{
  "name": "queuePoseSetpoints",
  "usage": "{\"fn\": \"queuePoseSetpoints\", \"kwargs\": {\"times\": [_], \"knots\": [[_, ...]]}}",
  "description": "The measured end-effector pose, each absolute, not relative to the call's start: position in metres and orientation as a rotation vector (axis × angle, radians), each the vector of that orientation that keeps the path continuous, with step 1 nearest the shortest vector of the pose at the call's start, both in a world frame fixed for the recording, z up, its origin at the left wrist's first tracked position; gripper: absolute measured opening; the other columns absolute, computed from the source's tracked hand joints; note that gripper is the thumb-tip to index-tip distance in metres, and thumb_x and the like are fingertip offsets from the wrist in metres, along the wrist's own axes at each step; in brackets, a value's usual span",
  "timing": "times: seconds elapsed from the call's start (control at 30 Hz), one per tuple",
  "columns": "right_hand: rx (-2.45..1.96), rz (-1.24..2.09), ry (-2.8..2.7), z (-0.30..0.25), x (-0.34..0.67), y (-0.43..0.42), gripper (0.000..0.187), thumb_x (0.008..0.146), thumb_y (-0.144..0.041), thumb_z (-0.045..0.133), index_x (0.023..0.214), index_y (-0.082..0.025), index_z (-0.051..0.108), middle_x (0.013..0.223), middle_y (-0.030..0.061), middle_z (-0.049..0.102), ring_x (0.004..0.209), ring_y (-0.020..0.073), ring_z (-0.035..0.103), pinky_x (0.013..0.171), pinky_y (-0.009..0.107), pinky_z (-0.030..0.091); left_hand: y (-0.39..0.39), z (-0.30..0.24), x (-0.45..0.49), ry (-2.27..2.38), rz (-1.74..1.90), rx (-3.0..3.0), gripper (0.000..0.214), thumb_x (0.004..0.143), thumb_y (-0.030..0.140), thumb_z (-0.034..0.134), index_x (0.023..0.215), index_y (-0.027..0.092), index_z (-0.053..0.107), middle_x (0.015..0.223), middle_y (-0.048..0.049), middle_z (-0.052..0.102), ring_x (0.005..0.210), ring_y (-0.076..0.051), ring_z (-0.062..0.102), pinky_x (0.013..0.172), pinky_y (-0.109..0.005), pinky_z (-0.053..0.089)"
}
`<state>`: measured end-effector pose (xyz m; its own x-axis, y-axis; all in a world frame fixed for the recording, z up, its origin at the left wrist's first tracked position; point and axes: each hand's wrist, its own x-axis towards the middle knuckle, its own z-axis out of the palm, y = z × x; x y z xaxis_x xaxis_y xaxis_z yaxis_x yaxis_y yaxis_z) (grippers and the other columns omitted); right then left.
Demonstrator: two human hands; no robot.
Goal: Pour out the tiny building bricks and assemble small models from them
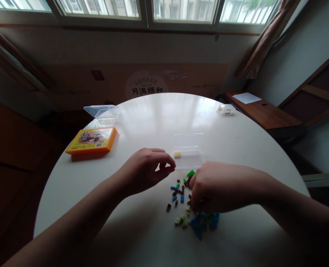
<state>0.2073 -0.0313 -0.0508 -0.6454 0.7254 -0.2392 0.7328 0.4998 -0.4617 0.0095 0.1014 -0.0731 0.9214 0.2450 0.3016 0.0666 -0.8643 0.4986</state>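
My left hand point(150, 165) hovers over the table with thumb and forefinger pinched together, right by the near left corner of a clear plastic box point(189, 159). Whatever may be between those fingertips is too small to make out. Several pale yellow bricks point(177, 154) sit in a neat block inside the box. Over a pile of small building bricks point(196, 228), my right hand point(211, 185) is curled downward, its fingertips hidden behind the hand. Loose blue, brown, green and cream bricks point(182, 198) lie spread to its left.
An orange and yellow box point(92, 141) lies at the table's left edge, with an open clear plastic case point(106, 115) behind it. A small clear bag point(227, 109) is at the far right of the round white table point(142, 122). Beyond stands a wooden desk point(267, 111).
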Motion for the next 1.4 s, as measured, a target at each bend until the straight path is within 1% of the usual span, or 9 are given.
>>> {"fn": "queuePoseSetpoints", "kwargs": {"times": [0.1,0.2,0.37,0.5,0.6,0.73,0.97,1.2,1.4], "knots": [[1.332,-0.86,2.65,-0.05,0.206,-0.034,0.011,0.078,-0.019,0.067,0.082,-0.024,0.076,0.074,-0.002,0.069,0.063,0.0109,0.051,0.059,0.025,0.03,0.103,-0.073,0.01,0.233,0.541,2.588,0.006,0.084,0.016,0.066,0.082,0.018,0.072,0.067,0.0027,0.06,0.057,-0.007,0.051,0.056,-0.017,0.04],[1.324,-0.876,2.672,-0.048,0.204,-0.035,0.012,0.081,-0.02,0.064,0.083,-0.024,0.075,0.077,-0.0016,0.07,0.064,0.011,0.051,0.061,0.025,0.03,0.104,-0.075,0.01,0.228,0.53,2.588,0.007,0.084,0.017,0.066,0.082,0.018,0.072,0.065,0.0031,0.058,0.055,-0.007,0.049,0.056,-0.017,0.039],[1.324,-0.812,2.675,-0.044,0.203,-0.034,0.013,0.081,-0.018,0.062,0.07,-0.02,0.068,0.071,-0.0023,0.066,0.06,0.0093,0.046,0.059,0.024,0.029,0.104,-0.077,0.011,0.239,0.486,2.585,0.007,0.084,0.018,0.065,0.082,0.018,0.072,0.066,0.0026,0.06,0.055,-0.007,0.049,0.056,-0.017,0.039],[1.358,-0.806,2.652,-0.043,0.208,-0.035,0.01,0.077,-0.017,0.063,0.07,-0.021,0.067,0.068,-0.0041,0.064,0.057,0.0085,0.041,0.056,0.023,0.028,0.105,-0.077,0.011,0.238,0.472,2.586,0.008,0.084,0.021,0.065,0.081,0.018,0.072,0.065,0.0018,0.061,0.055,-0.007,0.05,0.056,-0.017,0.04],[1.343,-0.832,2.656,-0.045,0.209,-0.037,0.009,0.077,-0.017,0.063,0.074,-0.023,0.07,0.071,-0.0039,0.066,0.059,0.0091,0.044,0.057,0.023,0.029,0.106,-0.077,0.012,0.241,0.45,2.593,0.01,0.085,0.024,0.065,0.081,0.018,0.072,0.066,0.0013,0.062,0.055,-0.007,0.051,0.056,-0.017,0.04],[1.322,-0.862,2.682,-0.048,0.207,-0.039,0.015,0.076,-0.013,0.064,0.079,-0.024,0.073,0.075,-0.0036,0.068,0.062,0.0106,0.049,0.06,0.023,0.032,0.106,-0.076,0.012,0.242,0.427,2.594,0.011,0.085,0.024,0.064,0.081,0.018,0.072,0.066,0.0011,0.062,0.055,-0.008,0.051,0.056,-0.017,0.04],[1.339,-0.892,2.681,-0.05,0.203,-0.038,0.011,0.078,-0.014,0.064,0.076,-0.021,0.072,0.075,-0.0017,0.068,0.064,0.0111,0.051,0.062,0.024,0.033,0.105,-0.075,0.012,0.247,0.406,2.602,0.01,0.085,0.023,0.065,0.082,0.018,0.073,0.067,0.0009,0.062,0.056,-0.008,0.051,0.055,-0.017,0.04],[1.32,-0.763,2.703,-0.047,0.201,-0.036,0.014,0.08,-0.014,0.061,0.068,-0.019,0.066,0.07,-0.0016,0.064,0.06,0.0096,0.045,0.059,0.025,0.027,0.107,-0.077,0.012,0.253,0.399,2.603,0.01,0.085,0.022,0.064,0.082,0.018,0.073,0.066,0.0011,0.061,0.056,-0.008,0.05,0.056,-0.017,0.039],[1.267,-0.738,2.739,-0.05,0.198,-0.036,0.016,0.082,-0.014,0.06,0.067,-0.018,0.065,0.073,0.0,0.065,0.064,0.0106,0.048,0.061,0.025,0.031,0.106,-0.076,0.012,0.253,0.392,2.592,0.011,0.084,0.022,0.064,0.082,0.018,0.073,0.068,0.0,0.062,0.057,-0.008,0.051,0.056,-0.017,0.04]]}}
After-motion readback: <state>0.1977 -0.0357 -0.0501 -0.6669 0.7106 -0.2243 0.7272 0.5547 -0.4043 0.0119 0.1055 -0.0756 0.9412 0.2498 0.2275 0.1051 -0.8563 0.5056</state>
